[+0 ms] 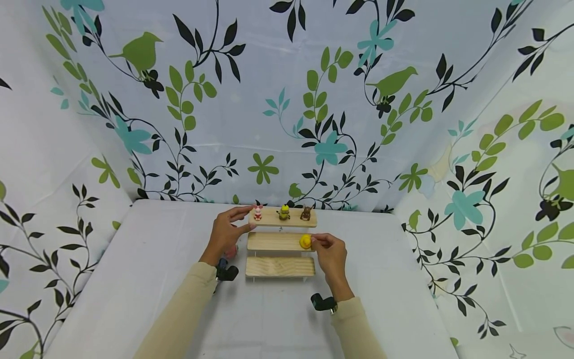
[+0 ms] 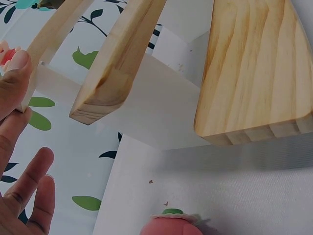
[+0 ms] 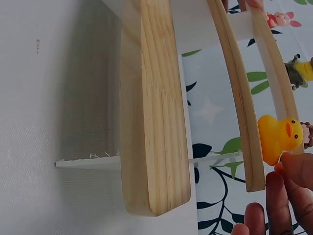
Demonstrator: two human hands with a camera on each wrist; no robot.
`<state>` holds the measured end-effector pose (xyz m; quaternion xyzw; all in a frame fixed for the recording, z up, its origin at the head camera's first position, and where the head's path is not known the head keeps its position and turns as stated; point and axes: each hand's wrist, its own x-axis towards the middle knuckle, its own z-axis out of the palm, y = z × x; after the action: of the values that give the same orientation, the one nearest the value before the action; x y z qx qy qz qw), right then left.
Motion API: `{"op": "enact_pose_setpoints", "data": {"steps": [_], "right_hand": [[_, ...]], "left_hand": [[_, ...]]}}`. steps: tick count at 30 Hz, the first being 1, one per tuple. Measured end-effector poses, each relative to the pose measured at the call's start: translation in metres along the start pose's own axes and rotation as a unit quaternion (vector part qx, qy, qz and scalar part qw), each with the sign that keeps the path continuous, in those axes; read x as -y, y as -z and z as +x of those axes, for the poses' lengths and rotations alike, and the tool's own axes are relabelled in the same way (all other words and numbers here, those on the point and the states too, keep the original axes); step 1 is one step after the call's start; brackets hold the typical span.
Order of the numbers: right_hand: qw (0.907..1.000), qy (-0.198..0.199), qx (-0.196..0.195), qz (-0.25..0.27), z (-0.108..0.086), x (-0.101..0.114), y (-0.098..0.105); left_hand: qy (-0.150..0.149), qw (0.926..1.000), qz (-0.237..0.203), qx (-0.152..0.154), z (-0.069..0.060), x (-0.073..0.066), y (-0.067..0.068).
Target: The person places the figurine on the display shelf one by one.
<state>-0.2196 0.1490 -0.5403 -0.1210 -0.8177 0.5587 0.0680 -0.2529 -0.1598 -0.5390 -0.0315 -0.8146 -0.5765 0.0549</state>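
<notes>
A three-tier wooden display shelf stands on the table. My left hand grips the left end of its top board, thumb above and index finger below, beside a small pink figurine. At the right end of the middle board sits a yellow rubber duck. My right hand pinches the duck between thumb and index finger. On the top board also stand a green-and-yellow figurine and a brown figurine. The bottom board bears nothing.
A round pinkish-red object with a green top rests on the table left of the shelf, partly hidden by my left hand in the head view. White cloth covers the table. A leaf-and-bird patterned curtain hangs behind.
</notes>
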Motion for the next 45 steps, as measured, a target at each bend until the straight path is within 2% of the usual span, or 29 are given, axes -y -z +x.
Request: {"op": "enact_pose_setpoints", "data": {"steps": [11,20,27,39,45], "right_hand": [[0.9991,0.019,-0.039,0.004,0.005,-0.003,0.018],[0.9984,0.023,-0.051,0.009,0.007,-0.016,0.04],[0.9982,0.016,-0.057,-0.001,0.009,-0.03,0.048],[0.9979,0.006,-0.051,-0.041,0.008,-0.063,0.052],[0.9975,-0.005,-0.033,-0.063,0.008,-0.077,0.053]], "left_hand": [[0.004,1.0,-0.004,-0.002,0.0,-0.001,0.0],[0.005,1.0,0.0,-0.002,0.001,0.0,-0.001],[-0.004,1.0,0.006,-0.006,0.001,0.001,-0.001],[0.004,1.0,-0.001,-0.005,0.002,0.001,-0.001],[0.004,1.0,-0.001,-0.003,0.002,0.002,0.0]]}}
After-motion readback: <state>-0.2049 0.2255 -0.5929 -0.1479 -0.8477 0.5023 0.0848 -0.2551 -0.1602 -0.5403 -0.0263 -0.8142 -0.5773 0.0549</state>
